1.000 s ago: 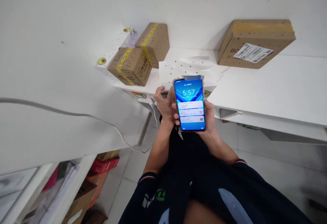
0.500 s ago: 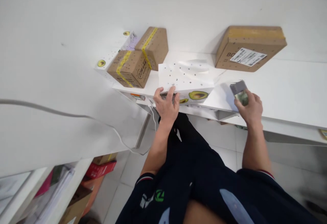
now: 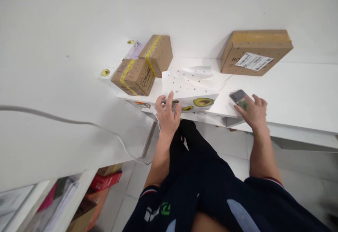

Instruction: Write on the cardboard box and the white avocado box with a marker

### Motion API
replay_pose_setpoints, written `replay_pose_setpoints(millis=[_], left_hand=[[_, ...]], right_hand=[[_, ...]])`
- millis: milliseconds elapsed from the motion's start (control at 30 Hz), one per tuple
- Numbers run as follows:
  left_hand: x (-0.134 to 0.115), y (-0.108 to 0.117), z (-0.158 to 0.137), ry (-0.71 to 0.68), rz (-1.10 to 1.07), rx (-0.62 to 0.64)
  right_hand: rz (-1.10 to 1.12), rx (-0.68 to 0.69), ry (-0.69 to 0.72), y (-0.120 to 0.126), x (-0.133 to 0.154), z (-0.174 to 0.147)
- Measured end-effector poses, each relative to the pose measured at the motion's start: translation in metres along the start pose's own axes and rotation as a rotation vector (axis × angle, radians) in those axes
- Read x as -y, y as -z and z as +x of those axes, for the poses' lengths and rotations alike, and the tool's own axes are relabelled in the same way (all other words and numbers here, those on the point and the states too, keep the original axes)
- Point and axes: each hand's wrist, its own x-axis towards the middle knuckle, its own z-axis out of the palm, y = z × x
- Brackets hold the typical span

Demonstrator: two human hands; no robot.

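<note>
My left hand (image 3: 168, 115) rests at the front left of a white box (image 3: 185, 87) printed with avocados and small dots. Its fingers are spread over the box's front edge, not wrapped round it. Farther right, a grey phone (image 3: 238, 97) with a greenish lower half lies on the white shelf top (image 3: 298, 98). Over the phone's near end is my right hand (image 3: 255, 112), fingers apart and thumb beside it. Whether a fingertip still touches the phone is hard to tell.
Two taped brown cartons (image 3: 136, 78) stand at the left, in front of another avocado-printed box (image 3: 116, 64). A larger labelled carton (image 3: 257, 54) leans near the back wall. A grey cable (image 3: 87, 122) crosses the left side. Lower left, shelves hold a red box (image 3: 107, 181).
My right hand has lowered the phone from a tilted hold onto the shelf top and loosened its fingers. My left hand stays at the avocado box; the view has shifted slightly.
</note>
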Motion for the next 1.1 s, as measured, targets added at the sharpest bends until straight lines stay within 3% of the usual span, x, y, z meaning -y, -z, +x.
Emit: replay_pose_setpoints(millis=[67,133,233,300,533,700,800,900,1000,1100], left_hand=[[0.011,-0.001,0.0,0.099,-0.121,-0.075],[0.025,-0.004,0.002,0.303,-0.297,-0.093],[0.047,-0.014,0.006,0.64,-0.581,0.057],[0.057,-0.019,0.006,0.748,-0.701,0.132],[0.06,-0.001,-0.009,0.635,-0.835,0.192],[0.056,-0.003,0.0,0.529,-0.663,0.296],[0.057,-0.031,0.018,0.529,-0.582,0.243],[0.058,-0.07,0.035,0.548,-0.524,0.205],[0.057,-0.106,0.052,0.565,-0.577,0.226],[0.06,-0.137,0.073,0.561,-0.691,0.284]], right_hand=[[0.182,0.034,0.041,0.005,0.027,-0.007],[0.38,0.136,0.073,0.007,0.06,-0.013],[0.528,0.29,0.121,0.0,0.105,-0.017],[0.589,0.338,0.129,-0.007,0.125,-0.018],[0.699,0.326,0.106,-0.011,0.148,-0.014],[0.701,0.212,0.128,-0.024,0.152,0.051],[0.814,0.215,0.12,-0.047,0.161,0.107],[1.022,0.298,0.054,-0.07,0.17,0.139],[1.13,0.359,0.061,-0.079,0.169,0.137],[1.143,0.363,0.072,-0.073,0.15,0.12]])
